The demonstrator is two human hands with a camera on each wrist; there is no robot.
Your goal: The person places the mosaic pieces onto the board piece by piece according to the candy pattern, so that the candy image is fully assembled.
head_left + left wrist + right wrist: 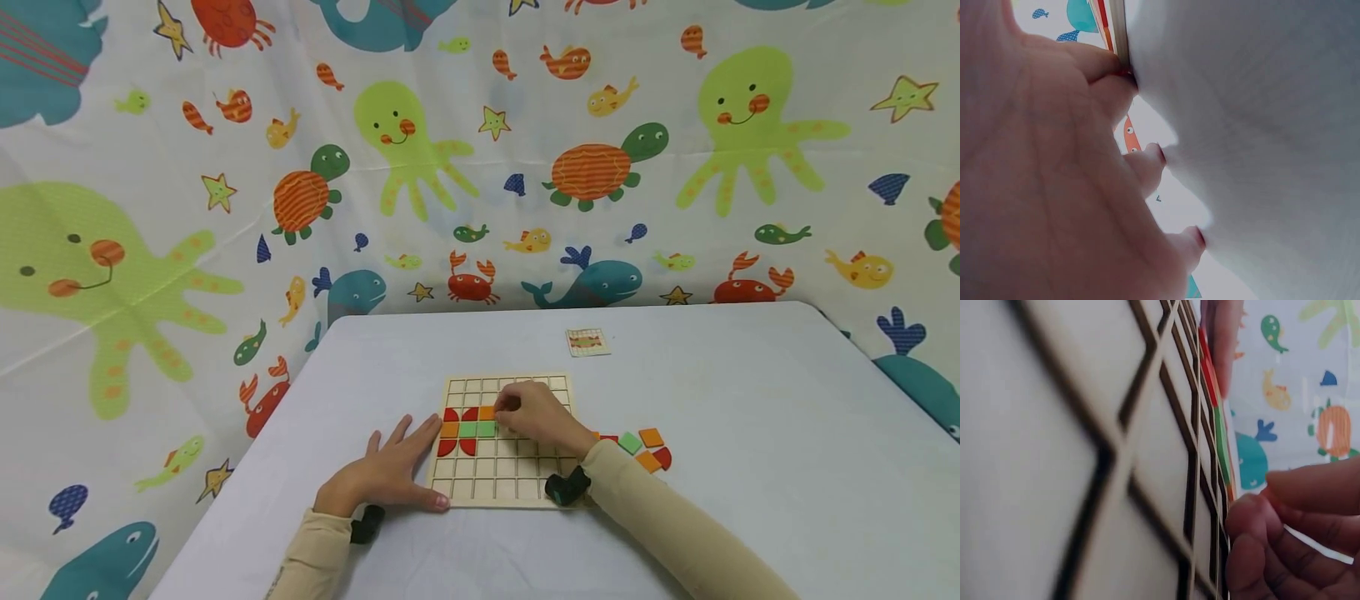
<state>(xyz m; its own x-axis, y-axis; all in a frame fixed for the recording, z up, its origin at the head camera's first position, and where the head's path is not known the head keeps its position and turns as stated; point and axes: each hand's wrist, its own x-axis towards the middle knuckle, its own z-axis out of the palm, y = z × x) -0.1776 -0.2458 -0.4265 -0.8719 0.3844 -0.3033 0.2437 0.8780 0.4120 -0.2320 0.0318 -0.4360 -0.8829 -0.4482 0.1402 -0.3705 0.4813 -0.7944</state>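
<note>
A square wooden grid board [507,488] lies on the white table. On its left part sit red quarter-round tiles [447,448], green square tiles [467,429] and orange square tiles [449,430]. My left hand [382,471] rests on the table with fingers spread, its index finger and thumb touching the board's left edge. Over the board, the curled fingers of my right hand [542,417] pinch at the right edge of an orange tile [486,412] in the upper row. In the right wrist view, the bent fingertips [1249,515] are close against the grid and hide most of that tile.
Loose orange, green and red tiles [650,437] lie to the board's right, partly behind my right forearm. A small pattern card [587,342] lies beyond the board. Behind the table hangs a sea-animal curtain [517,100].
</note>
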